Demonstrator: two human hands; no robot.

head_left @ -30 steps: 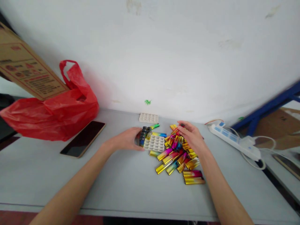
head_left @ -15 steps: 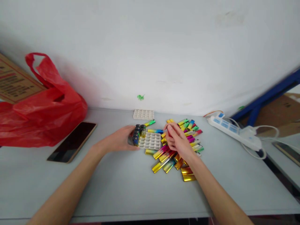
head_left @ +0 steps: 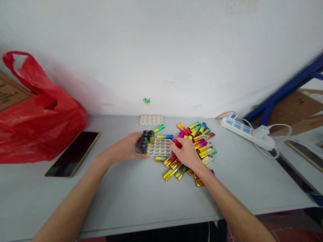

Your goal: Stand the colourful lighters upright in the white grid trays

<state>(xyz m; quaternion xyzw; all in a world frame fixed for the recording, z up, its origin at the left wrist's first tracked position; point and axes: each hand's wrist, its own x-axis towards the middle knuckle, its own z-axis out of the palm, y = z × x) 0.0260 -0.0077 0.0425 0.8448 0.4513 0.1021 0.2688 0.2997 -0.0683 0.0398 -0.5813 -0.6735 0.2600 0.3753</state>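
My left hand (head_left: pixel 128 146) is curled around the left end of the white slotted tray (head_left: pixel 159 148), its thumb and fingers pressed against the upright lighters there. These standing lighters (head_left: pixel 144 141) show black tops and fill the leftmost slots; several slots to the right have nothing in them. My right hand (head_left: pixel 187 152) is closed in a pinch on a red lighter (head_left: pixel 177 143), just beside the tray's right edge. Beneath and behind that hand spreads a loose pile of shiny gradient-coloured lighters (head_left: pixel 205 148). One blue-and-yellow lighter (head_left: pixel 164 136) lies along the tray's back edge.
A second white tray (head_left: pixel 151 119) lies against the wall. To the left are a phone (head_left: pixel 73 154), a red plastic bag (head_left: pixel 42 124) and a cardboard box (head_left: pixel 12 92). A power strip (head_left: pixel 246 132) with cables is on the right, near a blue metal frame (head_left: pixel 282 90).
My right hand has moved left and slightly down, from over the pile to the tray's right edge, with the red lighter in its fingers. My left hand stays at the tray. The view has shifted slightly.
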